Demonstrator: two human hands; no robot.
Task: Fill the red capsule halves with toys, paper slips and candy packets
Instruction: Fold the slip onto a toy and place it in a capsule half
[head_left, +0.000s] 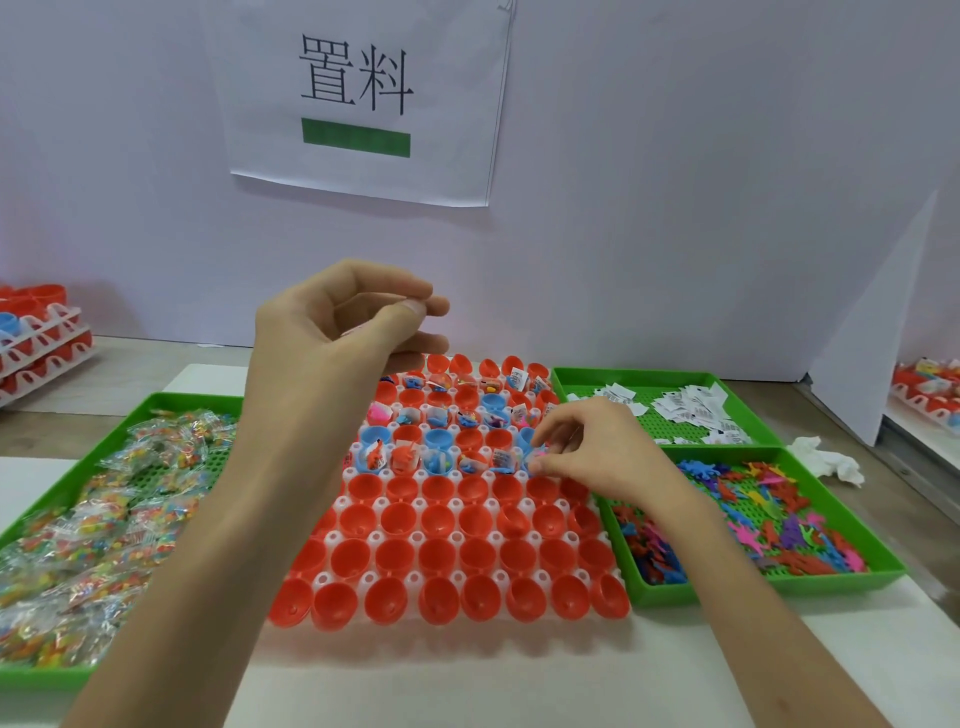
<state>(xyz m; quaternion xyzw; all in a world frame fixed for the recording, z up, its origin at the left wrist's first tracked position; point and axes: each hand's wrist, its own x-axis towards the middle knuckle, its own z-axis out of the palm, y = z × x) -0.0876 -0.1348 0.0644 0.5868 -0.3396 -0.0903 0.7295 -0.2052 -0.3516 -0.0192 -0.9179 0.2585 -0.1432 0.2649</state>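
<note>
2 hands: left (332, 332) grip unclear, right (597, 447) pinches pink toy (539, 454) over glossy red capsule halves (441, 519).

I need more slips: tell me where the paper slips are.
Head view, far right: the paper slips lie in the green tray behind the toy tray, right of the capsule rack.

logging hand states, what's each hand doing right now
Left hand: fingers curled, thumb on fingertips; contents cannot be told.
Right hand: pinching a small pink piece.
</note>
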